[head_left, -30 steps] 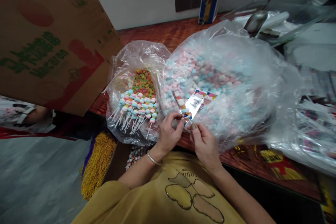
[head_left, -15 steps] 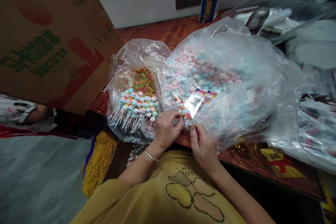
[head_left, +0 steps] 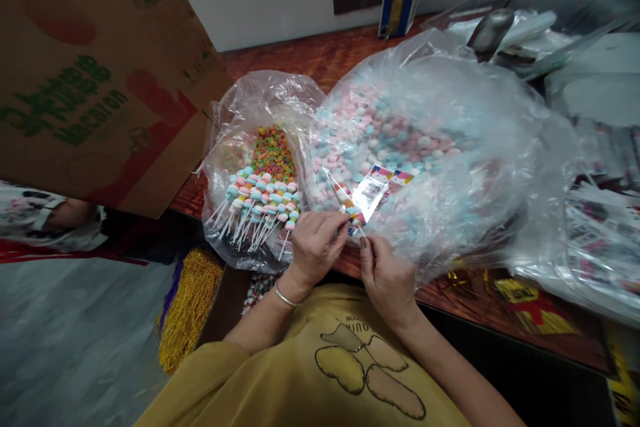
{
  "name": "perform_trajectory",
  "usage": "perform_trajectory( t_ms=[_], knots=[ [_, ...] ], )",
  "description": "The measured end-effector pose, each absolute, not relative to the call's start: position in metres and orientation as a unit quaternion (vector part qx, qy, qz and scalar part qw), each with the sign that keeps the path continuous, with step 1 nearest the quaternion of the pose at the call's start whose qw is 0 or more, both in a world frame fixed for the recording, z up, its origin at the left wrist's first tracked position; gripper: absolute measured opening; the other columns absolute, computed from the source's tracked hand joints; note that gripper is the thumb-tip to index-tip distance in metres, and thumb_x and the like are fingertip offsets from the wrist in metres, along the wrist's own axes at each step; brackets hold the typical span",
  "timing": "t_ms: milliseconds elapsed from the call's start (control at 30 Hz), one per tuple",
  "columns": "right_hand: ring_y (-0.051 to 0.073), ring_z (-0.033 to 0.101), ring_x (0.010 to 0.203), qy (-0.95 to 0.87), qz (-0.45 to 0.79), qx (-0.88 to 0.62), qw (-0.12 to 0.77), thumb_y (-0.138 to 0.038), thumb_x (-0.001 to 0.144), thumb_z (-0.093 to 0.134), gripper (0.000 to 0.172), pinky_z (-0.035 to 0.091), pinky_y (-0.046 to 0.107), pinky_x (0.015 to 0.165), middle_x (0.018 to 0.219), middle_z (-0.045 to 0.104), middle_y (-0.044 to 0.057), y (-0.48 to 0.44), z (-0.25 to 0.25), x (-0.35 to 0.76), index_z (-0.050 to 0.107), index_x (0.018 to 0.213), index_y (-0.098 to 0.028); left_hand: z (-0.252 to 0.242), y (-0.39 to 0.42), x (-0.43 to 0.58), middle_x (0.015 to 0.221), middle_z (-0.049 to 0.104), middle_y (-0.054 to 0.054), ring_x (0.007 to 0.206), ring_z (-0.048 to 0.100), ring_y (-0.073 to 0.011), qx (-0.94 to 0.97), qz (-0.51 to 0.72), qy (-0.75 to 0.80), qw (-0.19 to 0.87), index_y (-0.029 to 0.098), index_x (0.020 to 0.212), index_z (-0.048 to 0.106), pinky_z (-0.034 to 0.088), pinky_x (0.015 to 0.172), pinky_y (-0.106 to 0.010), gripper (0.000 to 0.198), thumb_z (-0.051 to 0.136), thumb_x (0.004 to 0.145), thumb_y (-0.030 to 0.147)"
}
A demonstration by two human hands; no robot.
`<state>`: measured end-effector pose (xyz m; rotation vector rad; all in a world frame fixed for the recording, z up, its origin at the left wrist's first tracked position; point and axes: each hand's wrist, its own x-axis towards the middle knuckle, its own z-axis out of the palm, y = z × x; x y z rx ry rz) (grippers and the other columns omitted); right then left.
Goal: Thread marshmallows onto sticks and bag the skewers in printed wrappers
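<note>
My left hand (head_left: 320,243), with a bangle at its wrist, pinches the lower edge of a clear printed candy wrapper (head_left: 342,197). My right hand (head_left: 389,273) is closed, thumb and finger together, at a thin white lollipop stick (head_left: 361,231) by the wrapper's mouth. The candy on that stick is partly hidden by the wrapper and my left fingers. Just beyond my hands, flat printed wrappers (head_left: 371,192) lie on a large bag of pastel marshmallows (head_left: 390,130). Left of my hands, several marshmallow lollipops (head_left: 265,197) rest on a smaller clear bag with little coloured candy rings (head_left: 275,150).
A large cardboard box (head_left: 110,80) stands at the left. A blue device (head_left: 401,0) leans near the wall, and a metal scoop (head_left: 490,33) lies at the back right. More printed packaging (head_left: 605,233) sits at the right. Yellow fringe (head_left: 193,310) hangs below the table's left side.
Both hands stay nearly in place. My left fingers have shifted slightly over the wrapper, which sits a little differently, and the white stick shows more clearly. The view has tilted slightly.
</note>
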<state>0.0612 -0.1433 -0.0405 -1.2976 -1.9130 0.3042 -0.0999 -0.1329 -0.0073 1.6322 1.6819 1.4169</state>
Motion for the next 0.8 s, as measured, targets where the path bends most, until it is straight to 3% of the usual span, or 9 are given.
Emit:
perform_trajectory(
  t_ms=[400,600,800],
  knots=[
    [0.015,0.047,0.044,-0.778,0.015,-0.518,0.354,-0.03,0.108,0.042,0.039,0.022,0.033,0.052,0.052,0.058,0.004,-0.1406,-0.0362,0.0617,0.07,0.085,-0.017,-0.0102,-0.1355,-0.1029,0.095,0.079,-0.006,0.092,0.07,-0.0246,0.661,0.456,0.582,0.126,0.033,0.1,0.08,0.045,0.09,-0.039,0.018,0.077,0.085,0.024],
    [0.015,0.047,0.044,-0.793,-0.135,-0.481,0.348,-0.024,0.108,0.046,0.035,0.025,0.034,0.052,0.05,0.056,0.001,-0.1395,-0.0339,0.0601,0.068,0.081,-0.016,-0.0075,-0.1317,-0.1006,0.084,0.077,-0.004,0.079,0.069,-0.0192,0.73,0.416,0.539,-0.055,0.024,0.097,0.076,0.046,0.076,-0.034,0.012,0.071,0.089,0.017],
    [0.014,0.047,0.043,-0.793,-0.12,-0.492,0.338,-0.023,0.108,0.043,0.038,0.023,0.033,0.052,0.049,0.055,0.0,-0.1409,-0.0307,0.0561,0.065,0.078,-0.017,-0.006,-0.1287,-0.0975,0.081,0.073,-0.004,0.078,0.068,-0.019,0.741,0.383,0.535,-0.137,0.02,0.088,0.066,0.047,0.074,-0.033,0.009,0.066,0.086,0.011]
  ],
)
